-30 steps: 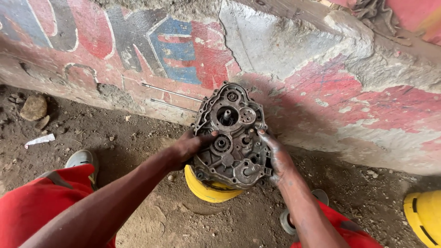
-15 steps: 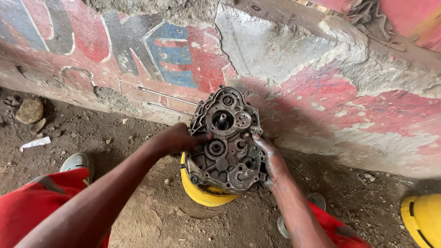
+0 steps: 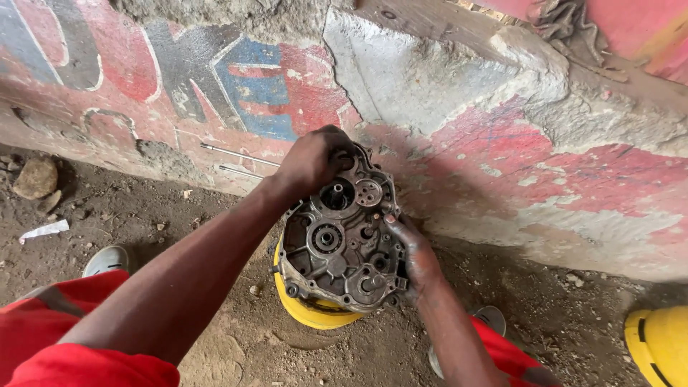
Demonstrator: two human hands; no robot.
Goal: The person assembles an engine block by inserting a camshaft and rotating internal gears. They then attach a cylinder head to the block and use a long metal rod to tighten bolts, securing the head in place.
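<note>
A greasy grey metal engine case (image 3: 337,247), full of round bores and gears, stands tilted on a yellow container (image 3: 315,308) on the dirt. My left hand (image 3: 312,159) grips its top edge, fingers curled over the rim. My right hand (image 3: 412,251), black with grease, holds the case's right side, fingers pressed against the edge. My red trouser legs (image 3: 64,322) frame the container on both sides.
A painted, crumbling concrete wall (image 3: 502,129) rises just behind the case. Two thin metal rods (image 3: 236,159) lie at its base. A stone (image 3: 36,178) and a paper scrap (image 3: 43,231) lie at left. A second yellow container (image 3: 659,344) sits at lower right.
My left hand has slid from the case's left side up to its top edge. The case has tipped a little further toward me; my right hand stays on its right side.
</note>
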